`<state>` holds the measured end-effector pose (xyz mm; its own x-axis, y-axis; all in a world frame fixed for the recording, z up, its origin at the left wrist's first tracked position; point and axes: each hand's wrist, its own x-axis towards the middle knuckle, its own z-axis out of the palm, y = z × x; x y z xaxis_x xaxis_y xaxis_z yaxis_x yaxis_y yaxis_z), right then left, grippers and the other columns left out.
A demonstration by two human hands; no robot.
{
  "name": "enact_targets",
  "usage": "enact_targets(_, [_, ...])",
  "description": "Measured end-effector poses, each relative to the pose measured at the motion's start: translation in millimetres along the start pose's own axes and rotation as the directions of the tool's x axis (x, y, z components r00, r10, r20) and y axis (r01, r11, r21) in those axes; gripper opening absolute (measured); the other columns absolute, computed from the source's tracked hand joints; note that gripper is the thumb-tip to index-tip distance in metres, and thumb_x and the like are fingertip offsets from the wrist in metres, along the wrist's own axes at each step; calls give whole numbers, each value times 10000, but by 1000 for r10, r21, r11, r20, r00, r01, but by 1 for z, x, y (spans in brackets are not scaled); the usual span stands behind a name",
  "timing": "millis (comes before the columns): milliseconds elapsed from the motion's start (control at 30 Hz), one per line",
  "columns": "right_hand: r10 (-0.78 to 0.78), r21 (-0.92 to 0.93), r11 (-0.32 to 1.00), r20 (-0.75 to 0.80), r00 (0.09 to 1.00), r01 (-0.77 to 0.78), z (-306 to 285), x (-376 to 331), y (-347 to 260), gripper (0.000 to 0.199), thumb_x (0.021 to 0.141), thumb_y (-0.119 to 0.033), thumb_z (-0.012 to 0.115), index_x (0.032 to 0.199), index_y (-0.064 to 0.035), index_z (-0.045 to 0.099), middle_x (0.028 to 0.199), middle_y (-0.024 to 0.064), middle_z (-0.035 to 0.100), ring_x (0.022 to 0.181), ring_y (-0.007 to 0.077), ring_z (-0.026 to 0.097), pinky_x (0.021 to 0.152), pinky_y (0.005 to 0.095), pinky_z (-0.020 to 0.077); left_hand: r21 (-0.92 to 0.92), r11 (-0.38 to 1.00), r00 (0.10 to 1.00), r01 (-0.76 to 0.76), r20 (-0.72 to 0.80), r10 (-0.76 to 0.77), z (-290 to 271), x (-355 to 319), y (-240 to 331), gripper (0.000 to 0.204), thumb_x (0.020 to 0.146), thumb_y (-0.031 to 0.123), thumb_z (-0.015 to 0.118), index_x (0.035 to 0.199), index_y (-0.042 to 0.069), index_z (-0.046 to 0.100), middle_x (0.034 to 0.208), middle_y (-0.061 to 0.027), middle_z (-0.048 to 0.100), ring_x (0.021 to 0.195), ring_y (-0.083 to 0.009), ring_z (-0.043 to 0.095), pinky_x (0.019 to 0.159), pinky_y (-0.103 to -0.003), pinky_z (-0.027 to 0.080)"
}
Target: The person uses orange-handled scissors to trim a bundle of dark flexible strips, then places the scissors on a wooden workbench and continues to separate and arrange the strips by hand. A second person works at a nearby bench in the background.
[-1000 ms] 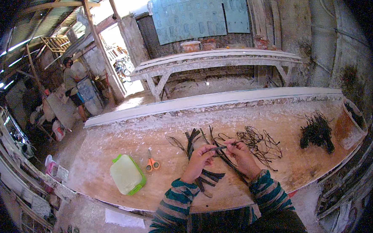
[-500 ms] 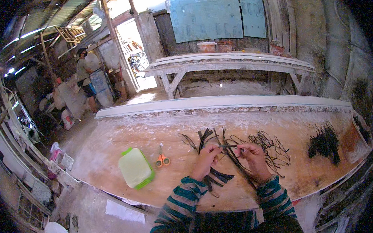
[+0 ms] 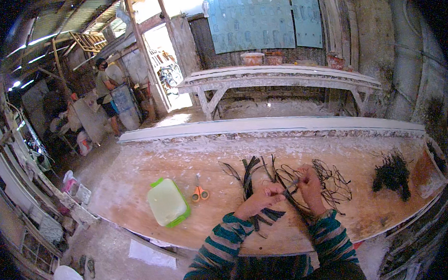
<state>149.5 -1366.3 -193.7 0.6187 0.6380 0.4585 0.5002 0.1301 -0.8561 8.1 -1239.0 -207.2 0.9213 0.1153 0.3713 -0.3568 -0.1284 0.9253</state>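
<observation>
Right of center in the frame, you had both hands brought close together over the wooden table (image 3: 129, 170), working on a short dark strip (image 3: 291, 188). Your left hand (image 3: 261, 199) pinched one end between its fingertips, and your right hand (image 3: 313, 190) was closed on the other end, a little higher in the frame; the exact placing of your fingers was too small to make out. Black strips (image 3: 248, 176) lay fanned above and below your left hand, partly hidden by it. A tangle of thin black cord (image 3: 335, 180) spread just to the right of your right hand. Farther toward the right edge sat a clump of black strands (image 3: 392, 177), near a reddish-brown container (image 3: 428, 170) lying on its side. Left of center, orange-handled scissors (image 3: 200, 194) rested with their blades toward the top of the frame, just beside a box (image 3: 167, 204) with a pale lid and green clips. A white ledge (image 3: 264, 125) ran along the table's far side. Beyond it stood a whitish bench (image 3: 281, 76) beneath blue panels (image 3: 251, 22). In the upper left, another person (image 3: 104, 85) stood near the bright doorway (image 3: 165, 67).
</observation>
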Motion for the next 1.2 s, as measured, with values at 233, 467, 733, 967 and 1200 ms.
enact_targets(233, [-124, -149, 983, -136, 983, 103, -7, 8, 11, 147, 739, 0, 610, 881, -40, 617, 776, 24, 473, 695, 104, 461, 613, 223, 386, -1, 969, 929, 247, -285, -237, 30, -1, 42, 145, 822, 191, 621, 810, 78, 531, 703, 62, 451, 638, -31, 380, 551, -196, 325])
enact_targets(467, [-60, 24, 998, -15, 998, 61, 0, 2, 21, 22, 746, -20, 627, 763, -23, 613, 879, 31, 484, 788, 129, 484, 664, 239, 398, 12, 983, 697, 184, -706, -122, -9, 3, 7, 125, 766, 118, 633, 828, 34, 565, 663, 16, 494, 558, -57, 436, 495, -224, 359])
enact_targets(733, [44, 430, 857, 489, 871, -285, 6, -17, -33, 123, 781, -146, 631, 764, -25, 609, 974, 59, 543, 957, 155, 495, 839, 298, 375, -65, 980, 628, 186, -759, -170, -22, 0, -1, 127, 768, 91, 586, 875, 23, 583, 794, -11, 541, 725, -100, 487, 665, -224, 385])
enact_targets(967, [-33, 480, 829, 554, 832, -287, 1, -17, -30, 95, 765, -108, 651, 805, -30, 614, 989, 76, 572, 937, 164, 530, 842, 294, 388, -52, 986, 675, 159, -723, -147, -15, 0, -4, 89, 784, 97, 577, 849, 38, 565, 743, -1, 530, 668, -74, 467, 598, -201, 367])
enact_targets(1200, [114, 551, 735, 476, 872, -396, -4, -14, -25, 115, 723, -14, 664, 776, -61, 573, 823, 26, 595, 787, 118, 561, 713, 237, 440, -51, 970, 823, 236, -520, -228, -1, 0, 8, 87, 828, 155, 573, 884, 93, 551, 678, 57, 477, 525, -38, 386, 431, -195, 288])
